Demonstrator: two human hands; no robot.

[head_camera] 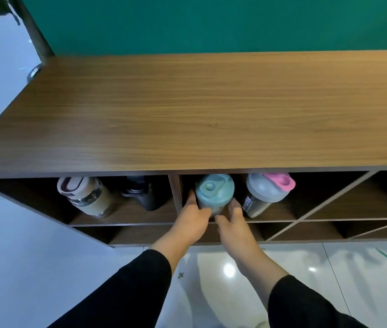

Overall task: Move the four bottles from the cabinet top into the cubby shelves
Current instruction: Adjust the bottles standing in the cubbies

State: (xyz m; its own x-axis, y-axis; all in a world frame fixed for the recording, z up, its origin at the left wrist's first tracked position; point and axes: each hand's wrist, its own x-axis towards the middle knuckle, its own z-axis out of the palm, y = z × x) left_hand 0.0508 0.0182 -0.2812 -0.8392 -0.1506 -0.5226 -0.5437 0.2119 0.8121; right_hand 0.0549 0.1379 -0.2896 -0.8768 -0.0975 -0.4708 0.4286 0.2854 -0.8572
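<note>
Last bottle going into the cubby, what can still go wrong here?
1. The teal-lid shaker sits at the cubby's front edge, held between the left hand and right hand. Released there, it may tip out onto the tiled floor.
2. The divider is right by the left fingers, which could catch or pinch as the shaker goes deeper.
3. The pink-lid shaker stands close on the right; a sideways push may knock it.

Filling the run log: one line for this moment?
left hand + right hand: on teal bottle | place: cubby | cabinet top: no bottles
</note>
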